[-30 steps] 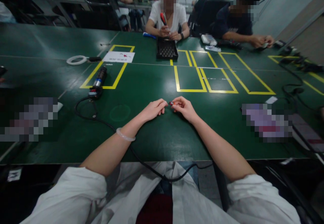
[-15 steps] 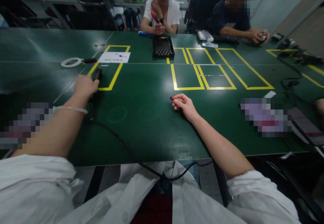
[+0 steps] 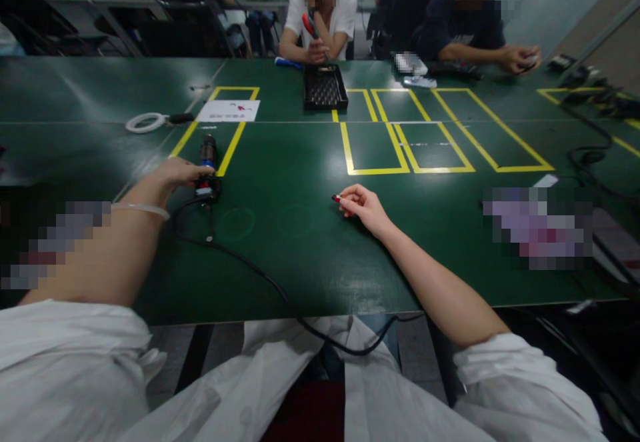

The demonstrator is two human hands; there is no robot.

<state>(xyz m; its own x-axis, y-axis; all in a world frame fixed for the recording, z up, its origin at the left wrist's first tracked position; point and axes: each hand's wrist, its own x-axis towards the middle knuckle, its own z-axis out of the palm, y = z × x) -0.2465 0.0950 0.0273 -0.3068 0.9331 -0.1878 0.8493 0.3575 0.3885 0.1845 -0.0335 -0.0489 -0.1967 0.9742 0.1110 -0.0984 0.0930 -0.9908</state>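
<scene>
My left hand (image 3: 181, 171) reaches over the table from the left. Its thumb and fingers close on the lower end of a black cylindrical device (image 3: 208, 153) with a blue band, which stands or lies at the yellow taped frame; I cannot tell its exact kind. A black cable (image 3: 245, 267) runs from it across the table toward my lap. My right hand (image 3: 364, 207) is closed in a pinch near the middle of the table. Between its fingertips sticks out a small red and black piece (image 3: 337, 199), too small to name.
A printed white sheet (image 3: 229, 111) and a white cable loop (image 3: 145, 123) lie at the left. Yellow tape outlines (image 3: 379, 172) mark the green table. A black tray (image 3: 325, 89) stands before a person holding a red-handled tool (image 3: 308, 25). A blurred purple item (image 3: 537, 222) lies right.
My left hand has slid back toward its lower end, so more of the black device shows. My right hand keeps its pinch, almost unmoved. The view has shifted slightly.
</scene>
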